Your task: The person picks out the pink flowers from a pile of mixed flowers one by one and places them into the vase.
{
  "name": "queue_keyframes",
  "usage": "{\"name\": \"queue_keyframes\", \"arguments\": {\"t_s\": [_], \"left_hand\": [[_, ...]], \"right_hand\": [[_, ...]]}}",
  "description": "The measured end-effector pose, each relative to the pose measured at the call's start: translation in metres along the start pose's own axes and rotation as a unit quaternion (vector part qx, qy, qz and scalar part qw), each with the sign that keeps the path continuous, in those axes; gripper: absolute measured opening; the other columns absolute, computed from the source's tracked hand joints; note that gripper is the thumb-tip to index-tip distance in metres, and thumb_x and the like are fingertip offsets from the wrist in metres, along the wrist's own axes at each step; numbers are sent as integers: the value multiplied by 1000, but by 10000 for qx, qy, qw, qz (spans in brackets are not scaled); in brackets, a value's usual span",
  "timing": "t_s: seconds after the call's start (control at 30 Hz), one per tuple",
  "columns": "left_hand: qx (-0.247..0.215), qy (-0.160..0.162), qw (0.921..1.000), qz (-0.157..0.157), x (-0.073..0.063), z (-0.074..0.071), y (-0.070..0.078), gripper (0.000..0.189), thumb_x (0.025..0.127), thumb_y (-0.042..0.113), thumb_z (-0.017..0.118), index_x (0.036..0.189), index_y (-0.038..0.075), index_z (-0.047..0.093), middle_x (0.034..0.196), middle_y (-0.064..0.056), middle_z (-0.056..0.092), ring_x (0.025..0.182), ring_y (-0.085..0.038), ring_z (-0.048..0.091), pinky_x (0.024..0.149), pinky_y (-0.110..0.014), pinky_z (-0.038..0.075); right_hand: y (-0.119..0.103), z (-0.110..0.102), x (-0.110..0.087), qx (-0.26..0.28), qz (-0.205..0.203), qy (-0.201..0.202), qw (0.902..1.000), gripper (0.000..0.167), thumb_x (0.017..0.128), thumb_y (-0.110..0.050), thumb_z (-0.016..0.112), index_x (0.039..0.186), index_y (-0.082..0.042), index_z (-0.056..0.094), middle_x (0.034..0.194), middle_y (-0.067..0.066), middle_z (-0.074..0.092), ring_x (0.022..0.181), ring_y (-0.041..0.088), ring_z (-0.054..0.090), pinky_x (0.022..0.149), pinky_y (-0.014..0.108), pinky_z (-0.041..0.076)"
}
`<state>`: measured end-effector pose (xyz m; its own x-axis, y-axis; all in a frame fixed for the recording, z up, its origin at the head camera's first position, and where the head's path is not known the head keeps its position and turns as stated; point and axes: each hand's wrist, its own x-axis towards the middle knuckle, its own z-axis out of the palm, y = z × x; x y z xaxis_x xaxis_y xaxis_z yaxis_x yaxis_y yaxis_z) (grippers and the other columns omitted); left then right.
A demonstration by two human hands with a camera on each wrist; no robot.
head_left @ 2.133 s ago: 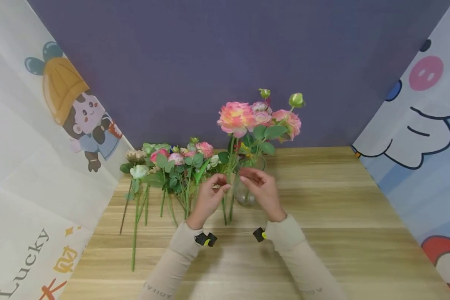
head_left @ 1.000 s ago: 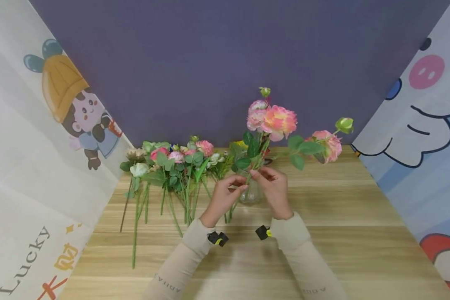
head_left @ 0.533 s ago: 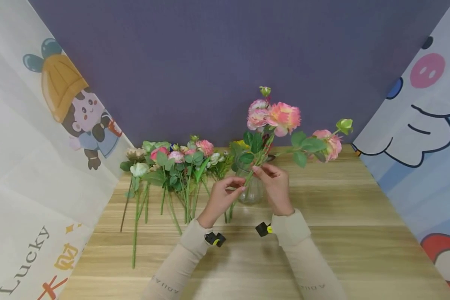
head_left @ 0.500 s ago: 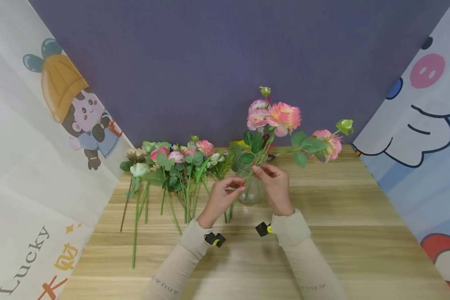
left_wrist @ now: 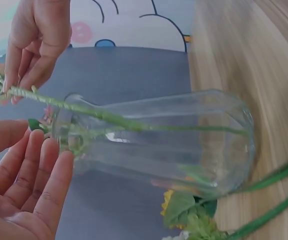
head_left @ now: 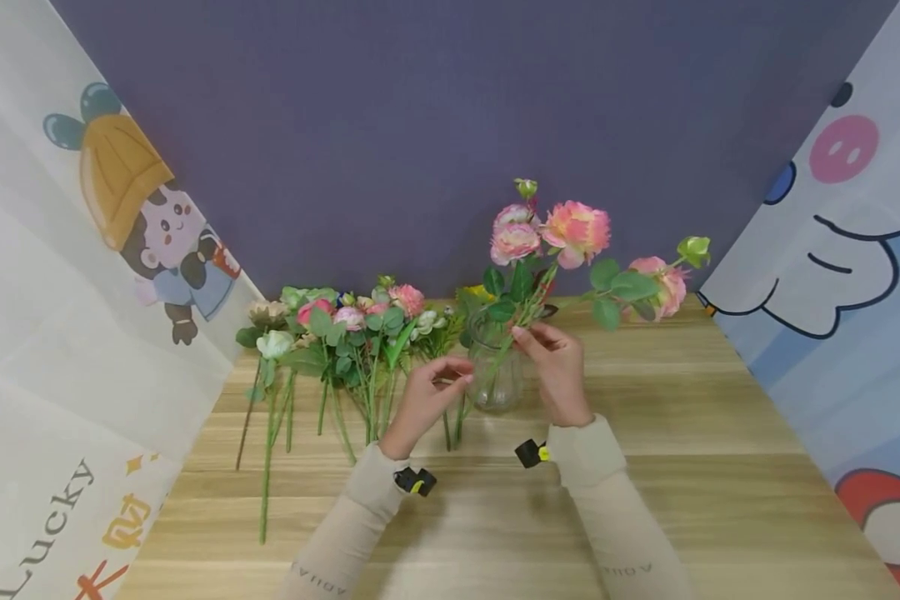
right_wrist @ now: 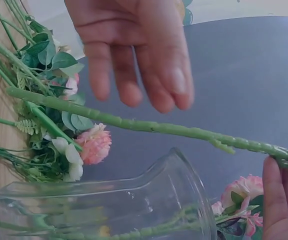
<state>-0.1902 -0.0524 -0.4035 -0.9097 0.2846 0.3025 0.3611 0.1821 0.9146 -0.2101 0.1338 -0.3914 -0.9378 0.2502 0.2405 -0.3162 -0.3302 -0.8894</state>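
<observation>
Some stems (left_wrist: 199, 128) stand in vase (head_left: 497, 393), count unclear; right hand (head_left: 560, 371) pinches another stem (right_wrist: 134, 124) outside, left hand (head_left: 425, 400) spread, loose flowers (head_left: 350, 318) left on table (head_left: 682, 417).

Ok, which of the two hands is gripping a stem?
The right hand, pinching a green stem outside the glass vase; the left hand, nearer the lying flowers, holds none.
</observation>
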Motion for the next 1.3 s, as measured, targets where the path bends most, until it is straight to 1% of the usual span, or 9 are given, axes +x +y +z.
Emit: {"name": "queue_keyframes", "arguments": {"t_s": [0.23,0.33,0.4,0.5,0.63,0.8,0.87,1.0,1.3], "left_hand": [[183,294,9994,-88,-7,-10,-9,20,88,0,63,106,-9,64,101,-23,65,86,-28,62,71,-23,54],[169,414,9988,-182,-9,-17,-13,21,89,0,62,107,-11,63,100,-24,66,85,-25,62,70,-21,53],[191,490,9984,-203,-9,-21,-17,21,88,-1,62,106,-11,63,100,-25,65,84,-23,62,69,-20,53],[218,633,9975,-245,-8,-27,-31,20,88,-1,62,106,-9,64,100,-25,66,84,-23,62,69,-21,53],[496,809,9948,-372,-6,-35,-52,18,88,3,64,106,-2,67,98,-20,67,84,-23,63,69,-25,55],[951,789,9921,-236,-10,-44,-66,18,88,9,65,103,0,68,95,-12,69,82,-21,63,71,-28,55],[1039,774,9914,-200,-11,-47,-70,17,88,9,64,103,1,69,94,-10,69,81,-18,63,69,-27,54],[1266,851,9876,-373,-13,-55,-73,15,88,9,64,101,3,69,93,-9,70,80,-19,63,66,-28,53],[1827,1074,9753,-628,-15,-76,-87,17,88,8,65,102,-1,69,92,-11,70,81,-23,64,69,-31,53]], "right_hand": [[-5,-3,4,228,79,-22,9997,17,82,6,67,81,-10,72,81,4,73,72,11,67,70,25,56],[-1,-7,9,126,-52,16,9999,7,82,3,69,86,-2,72,82,5,73,72,12,68,70,28,56],[3,-10,12,206,-202,-87,9995,10,81,1,71,90,4,71,85,10,73,74,14,68,70,29,56],[29,-27,30,526,-461,-347,9969,18,79,-2,73,94,8,69,91,15,72,80,19,70,70,29,57],[33,-32,40,472,-471,-273,9974,18,79,-4,75,92,6,70,91,14,72,85,21,70,71,30,57],[-7,-14,28,256,-182,2,9995,3,83,0,69,83,3,70,83,6,73,81,17,70,69,26,56],[-15,-12,29,341,-53,53,9994,7,84,4,66,80,0,71,81,3,73,78,14,69,67,24,55],[-23,-13,32,393,-8,103,9992,13,85,5,64,81,-5,72,80,2,72,78,14,69,67,23,55],[-29,-21,43,362,-152,131,9991,8,84,1,67,82,-4,72,83,5,72,79,14,68,68,23,55]]}}
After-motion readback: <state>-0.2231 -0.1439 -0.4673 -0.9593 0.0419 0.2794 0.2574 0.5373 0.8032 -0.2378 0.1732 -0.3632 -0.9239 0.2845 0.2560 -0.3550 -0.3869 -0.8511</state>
